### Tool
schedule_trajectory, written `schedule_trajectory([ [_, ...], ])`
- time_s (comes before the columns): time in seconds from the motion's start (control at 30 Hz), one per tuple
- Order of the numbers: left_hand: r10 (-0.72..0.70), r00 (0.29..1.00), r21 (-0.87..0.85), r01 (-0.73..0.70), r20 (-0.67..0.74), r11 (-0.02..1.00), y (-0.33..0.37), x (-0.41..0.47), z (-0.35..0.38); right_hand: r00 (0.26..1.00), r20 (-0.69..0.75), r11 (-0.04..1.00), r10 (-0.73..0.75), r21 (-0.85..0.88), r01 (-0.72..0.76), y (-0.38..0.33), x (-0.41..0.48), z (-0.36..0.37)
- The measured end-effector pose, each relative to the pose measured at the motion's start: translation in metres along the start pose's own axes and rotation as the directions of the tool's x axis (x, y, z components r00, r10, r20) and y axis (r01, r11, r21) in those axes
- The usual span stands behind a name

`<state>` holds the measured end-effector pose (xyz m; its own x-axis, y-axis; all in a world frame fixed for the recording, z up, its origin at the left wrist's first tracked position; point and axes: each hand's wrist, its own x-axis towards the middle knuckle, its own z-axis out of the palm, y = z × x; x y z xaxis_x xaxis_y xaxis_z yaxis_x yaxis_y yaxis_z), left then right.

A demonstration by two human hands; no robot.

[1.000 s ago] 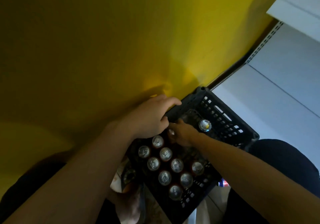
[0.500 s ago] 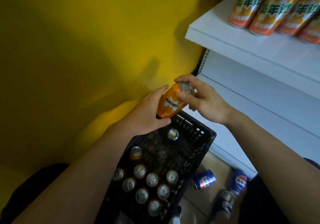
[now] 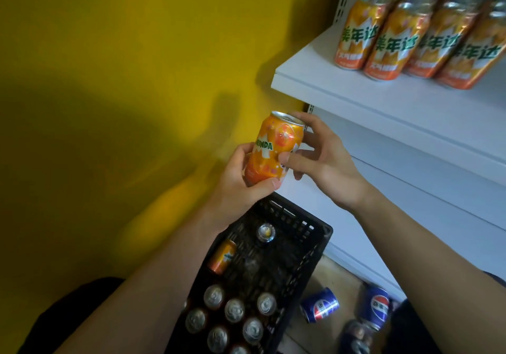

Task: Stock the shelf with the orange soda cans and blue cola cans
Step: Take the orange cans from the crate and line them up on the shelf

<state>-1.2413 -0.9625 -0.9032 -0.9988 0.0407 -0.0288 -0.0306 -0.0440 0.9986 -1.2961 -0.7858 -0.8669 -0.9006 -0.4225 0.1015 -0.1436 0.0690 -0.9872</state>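
- I hold one orange soda can (image 3: pixel 273 148) in both hands, above the far end of the black crate (image 3: pixel 306 230) and just left of the white shelf (image 3: pixel 356 93).
- Its long axis is near upright, tipped a little so the silver top leans right, toward the shelf. The lettering faces me.
- My left hand (image 3: pixel 241 184) grips the lower half, with the thumb across the front near the base.
- My right hand (image 3: pixel 323 162) curls round the upper side, with the thumb pressed on the can's middle.
- More cans stand tops-up in the crate; a slanted orange can (image 3: pixel 223 256) leans beside them.
- Rows of stocked orange cans (image 3: pixel 383 39) stand upright on the shelf.
- Blue cola cans (image 3: pixel 319 304) are on the floor (image 3: pixel 335 278) beside the crate, the nearest one lying on its side.
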Motion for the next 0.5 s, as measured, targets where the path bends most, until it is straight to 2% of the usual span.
schedule_trajectory([
  [0.13, 0.069, 0.994, 0.067, -0.063, -0.085, 0.996, -0.004, 0.005, 0.009, 0.991, -0.132, 0.998, -0.025, -0.067, 0.016, 0.001, -0.001, 0.006],
  [0.2, 0.085, 0.986, 0.061, -0.077, -0.143, 0.995, -0.002, 0.006, 0.016, 0.99, -0.135, 0.996, -0.034, -0.082, 0.023, -0.001, -0.002, 0.005],
  [0.3, 0.059, 0.984, -0.072, -0.072, -0.166, 0.995, 0.004, 0.013, 0.021, 0.996, -0.078, 0.995, -0.038, -0.091, 0.031, -0.006, -0.001, -0.002],
  [0.4, 0.028, 0.993, -0.186, -0.049, -0.116, 0.981, 0.011, 0.02, 0.023, 1.0, -0.028, 1.0, -0.006, 0.016, 0.006, -0.009, -0.003, -0.008],
  [0.5, 0.055, 0.998, -0.25, -0.051, 0.009, 0.967, 0.012, 0.026, 0.027, 0.995, -0.097, 0.999, -0.019, 0.046, 0.023, -0.008, -0.004, -0.012],
])
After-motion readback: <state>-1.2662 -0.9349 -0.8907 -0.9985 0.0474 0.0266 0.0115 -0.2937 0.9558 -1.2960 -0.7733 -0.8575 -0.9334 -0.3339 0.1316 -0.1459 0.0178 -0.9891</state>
